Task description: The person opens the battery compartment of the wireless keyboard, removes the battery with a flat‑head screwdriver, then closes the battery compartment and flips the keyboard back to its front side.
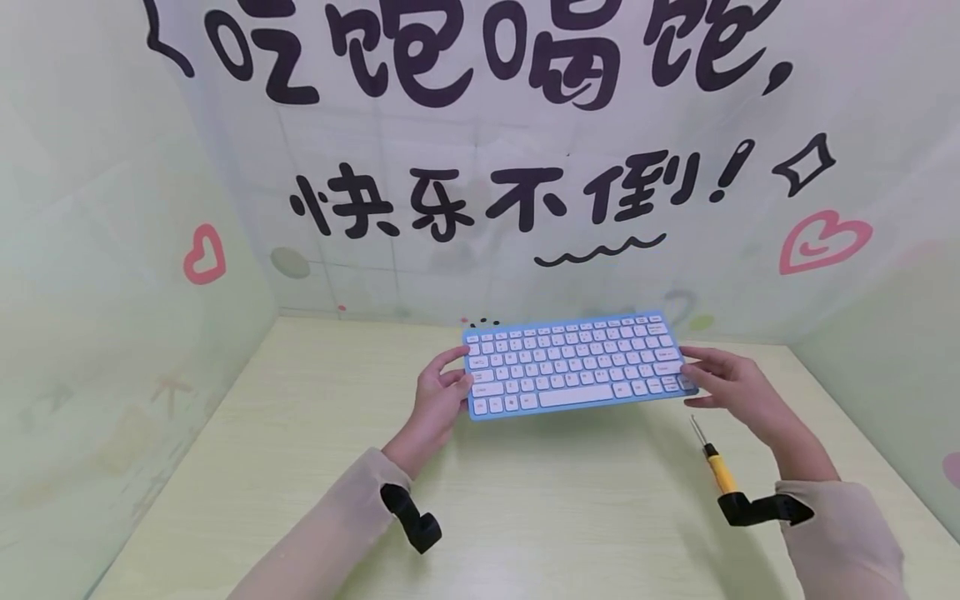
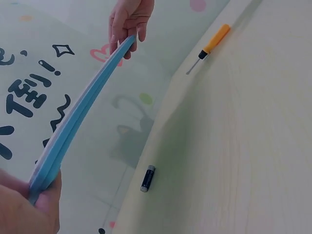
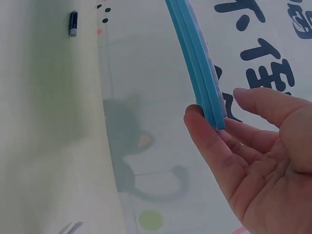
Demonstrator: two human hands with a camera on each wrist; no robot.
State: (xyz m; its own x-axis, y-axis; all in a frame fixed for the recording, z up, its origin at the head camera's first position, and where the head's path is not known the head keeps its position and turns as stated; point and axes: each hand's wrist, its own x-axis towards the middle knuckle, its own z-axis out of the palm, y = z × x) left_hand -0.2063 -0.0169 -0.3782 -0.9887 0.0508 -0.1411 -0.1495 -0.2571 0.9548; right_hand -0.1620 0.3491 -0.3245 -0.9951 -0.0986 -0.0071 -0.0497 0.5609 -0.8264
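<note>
A blue-edged keyboard [image 1: 577,362] with white keys is held up above the table, its keys facing the head camera. My left hand [image 1: 438,396] grips its left end, thumb on the front edge. At the opposite end my right hand [image 1: 731,383] holds the keyboard by its edge, fingers around the corner. In the left wrist view the keyboard [image 2: 73,122] appears edge-on, between the left hand [image 2: 29,207] and the right hand [image 2: 130,22]. The right wrist view shows its blue side [image 3: 197,63] among the right hand's fingers [image 3: 209,141].
A screwdriver [image 1: 720,471] with a yellow handle lies on the table [image 1: 525,500] below the right hand. A small dark battery [image 2: 147,178] lies near the table's back edge, hidden from the head view. Printed walls [image 1: 420,283] stand behind and at both sides.
</note>
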